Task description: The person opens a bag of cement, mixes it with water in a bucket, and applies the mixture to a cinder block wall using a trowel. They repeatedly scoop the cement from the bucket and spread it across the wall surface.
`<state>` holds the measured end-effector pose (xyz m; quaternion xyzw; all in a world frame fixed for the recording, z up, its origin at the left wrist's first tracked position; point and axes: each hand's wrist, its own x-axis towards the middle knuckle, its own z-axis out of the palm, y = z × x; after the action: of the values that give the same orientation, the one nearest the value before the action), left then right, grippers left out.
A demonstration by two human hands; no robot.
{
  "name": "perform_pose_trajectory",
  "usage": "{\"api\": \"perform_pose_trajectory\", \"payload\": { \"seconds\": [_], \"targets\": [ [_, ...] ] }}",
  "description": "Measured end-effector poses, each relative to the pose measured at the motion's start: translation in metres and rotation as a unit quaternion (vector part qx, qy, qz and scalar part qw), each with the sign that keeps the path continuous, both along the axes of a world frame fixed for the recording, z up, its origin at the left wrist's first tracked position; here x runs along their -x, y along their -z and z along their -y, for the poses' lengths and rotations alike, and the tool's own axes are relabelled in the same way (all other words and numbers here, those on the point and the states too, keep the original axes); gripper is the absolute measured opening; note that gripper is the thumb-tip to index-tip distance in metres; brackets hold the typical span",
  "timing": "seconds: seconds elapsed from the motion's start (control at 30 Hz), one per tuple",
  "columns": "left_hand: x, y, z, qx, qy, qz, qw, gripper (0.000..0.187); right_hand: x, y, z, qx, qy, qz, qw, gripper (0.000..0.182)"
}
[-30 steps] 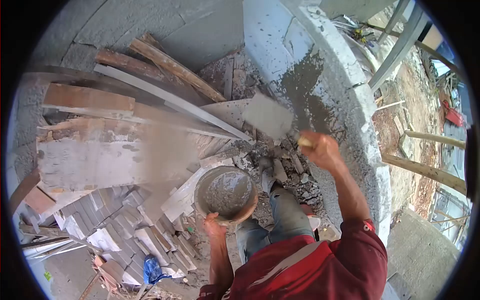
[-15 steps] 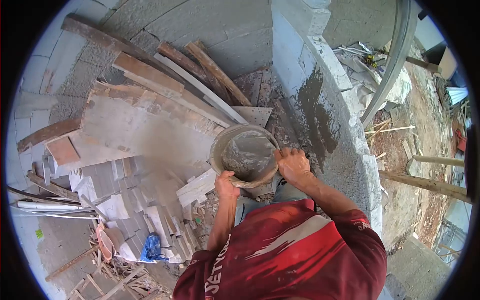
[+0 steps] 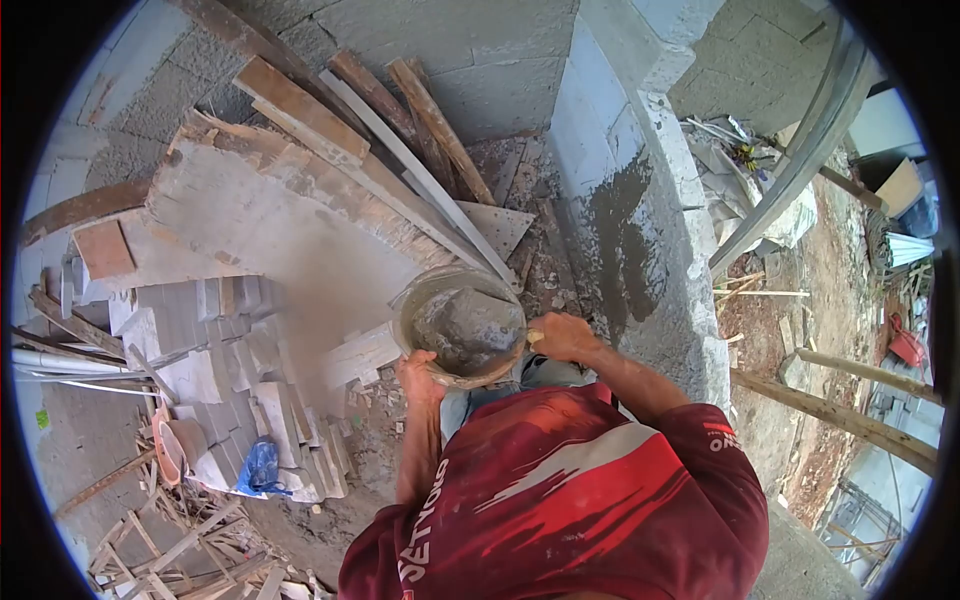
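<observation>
The left hand [image 3: 418, 376] grips the near rim of the bucket [image 3: 474, 381], its fingers hooked over the edge, probably to steady it. The right hand [image 3: 563, 337], just beside the opposite rim, is curled around the trowel handle [image 3: 536, 337], seemingly so the blade can reach the mortar [image 3: 450, 318] between both hands. Left of the left hand lie stacked blocks [image 3: 215, 375]; beyond the right hand, a wet patch [image 3: 622, 245] darkens the wall [image 3: 692, 300]. Farther off, planks [image 3: 440, 125] lean together, perhaps set aside.

White letters "SETYO" [image 3: 424, 522] on the red shirt [image 3: 590, 500], sleeve lettering [image 3: 722, 437] unclear
</observation>
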<state>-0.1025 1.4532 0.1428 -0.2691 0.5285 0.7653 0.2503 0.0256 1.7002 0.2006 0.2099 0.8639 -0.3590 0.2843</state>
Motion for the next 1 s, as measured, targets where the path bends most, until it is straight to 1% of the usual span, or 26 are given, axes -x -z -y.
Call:
{"api": "perform_pose_trajectory", "payload": {
  "seconds": [0.07, 0.1, 0.13, 0.17, 0.2, 0.23, 0.27, 0.3, 0.37, 0.4, 0.47, 0.5, 0.53, 0.57, 0.6, 0.63, 0.67, 0.7, 0.77, 0.8, 0.83, 0.87, 0.9, 0.93, 0.97, 1.0],
  "targets": [
    [-0.001, -0.007, -0.005, -0.012, -0.014, 0.001, 1.0, 0.031, -0.011, 0.019, -0.002, 0.011, 0.031, -0.028, 0.999, 0.038],
    [-0.003, -0.012, -0.004, -0.019, -0.027, 0.0, 0.999, 0.032, -0.019, 0.038, 0.0, 0.059, 0.04, -0.084, 0.994, 0.043],
    [-0.003, -0.001, 0.006, -0.023, -0.024, 0.006, 0.999, 0.032, -0.025, 0.048, 0.0, 0.108, 0.048, -0.139, 0.983, 0.048],
    [-0.001, 0.018, 0.018, -0.017, -0.022, 0.005, 1.0, 0.034, -0.026, 0.049, -0.002, 0.104, 0.05, -0.134, 0.984, 0.048],
    [-0.004, 0.03, 0.024, -0.011, -0.021, 0.003, 1.0, 0.036, -0.023, 0.048, -0.005, 0.254, 0.153, -0.085, 0.951, 0.046],
    [-0.01, 0.029, 0.023, -0.015, -0.021, 0.004, 1.0, 0.036, -0.019, 0.048, -0.012, 0.395, 0.249, -0.035, 0.884, 0.044],
    [-0.012, 0.021, 0.02, -0.006, -0.031, 0.01, 0.999, 0.037, -0.016, 0.056, -0.023, 0.427, 0.288, -0.023, 0.857, 0.044],
    [-0.009, 0.014, 0.015, 0.002, -0.042, 0.014, 0.999, 0.038, -0.012, 0.069, -0.042, 0.425, 0.284, -0.027, 0.859, 0.044],
    [-0.009, -0.015, -0.007, -0.008, -0.059, 0.019, 0.998, 0.037, -0.004, 0.095, -0.096, 0.487, 0.436, 0.062, 0.754, 0.044],
    [-0.01, -0.024, -0.009, -0.008, -0.072, 0.033, 0.997, 0.037, 0.01, 0.097, -0.135, 0.448, 0.469, 0.08, 0.757, 0.039],
    [-0.012, 0.008, 0.016, 0.033, -0.066, 0.046, 0.996, 0.037, 0.03, 0.085, -0.205, 0.343, 0.593, -0.028, 0.728, 0.031],
    [-0.014, 0.017, 0.029, 0.064, -0.059, 0.053, 0.995, 0.036, 0.033, 0.054, -0.231, 0.271, 0.581, -0.129, 0.757, 0.028],
    [-0.015, 0.011, 0.027, 0.073, -0.061, 0.041, 0.995, 0.035, 0.034, 0.018, -0.247, 0.226, 0.55, -0.194, 0.78, 0.032],
    [-0.013, 0.011, 0.031, 0.08, -0.057, 0.042, 0.994, 0.035, 0.035, -0.016, -0.249, 0.211, 0.536, -0.242, 0.781, 0.037],
    [-0.01, 0.014, 0.032, 0.061, -0.054, 0.064, 0.995, 0.035, 0.029, -0.054, -0.246, 0.21, 0.48, -0.204, 0.827, 0.04],
    [-0.009, 0.019, 0.032, 0.038, -0.049, 0.086, 0.994, 0.035, 0.02, -0.067, -0.234, 0.207, 0.485, -0.206, 0.824, 0.04],
    [-0.007, 0.02, 0.029, 0.051, -0.04, 0.067, 0.996, 0.035, 0.016, -0.078, -0.219, 0.186, 0.436, -0.205, 0.856, 0.042],
    [-0.005, 0.021, 0.025, 0.046, -0.035, 0.061, 0.996, 0.035, 0.012, -0.085, -0.201, 0.164, 0.385, -0.204, 0.885, 0.043],
    [-0.003, 0.014, 0.011, 0.063, -0.019, 0.042, 0.997, 0.034, 0.0, -0.068, -0.16, -0.014, 0.234, -0.185, 0.955, 0.042],
    [-0.001, 0.026, 0.013, 0.048, -0.019, 0.045, 0.998, 0.034, -0.001, -0.072, -0.132, -0.093, 0.165, -0.164, 0.968, 0.038],
    [0.003, 0.032, 0.012, 0.041, -0.014, 0.041, 0.998, 0.032, 0.0, -0.075, -0.107, -0.169, 0.092, -0.14, 0.971, 0.035],
    [0.006, 0.035, 0.009, 0.037, -0.011, 0.038, 0.999, 0.03, 0.001, -0.072, -0.091, -0.161, 0.085, -0.138, 0.974, 0.035],
    [0.008, 0.034, 0.005, 0.029, 0.003, 0.03, 0.999, 0.034, 0.003, -0.065, -0.076, -0.184, 0.014, -0.1, 0.978, 0.031],
    [0.008, 0.005, -0.009, 0.015, 0.02, 0.012, 1.0, 0.038, 0.004, -0.06, -0.063, -0.207, -0.058, -0.064, 0.974, 0.028],
    [0.008, -0.003, -0.014, 0.02, 0.02, 0.022, 0.999, 0.038, 0.007, -0.057, -0.052, -0.202, -0.066, -0.066, 0.975, 0.028],
    [0.009, -0.002, -0.017, 0.011, 0.019, 0.005, 1.0, 0.036, 0.009, -0.056, -0.043, -0.247, -0.094, -0.065, 0.962, 0.027]
  ]
}}
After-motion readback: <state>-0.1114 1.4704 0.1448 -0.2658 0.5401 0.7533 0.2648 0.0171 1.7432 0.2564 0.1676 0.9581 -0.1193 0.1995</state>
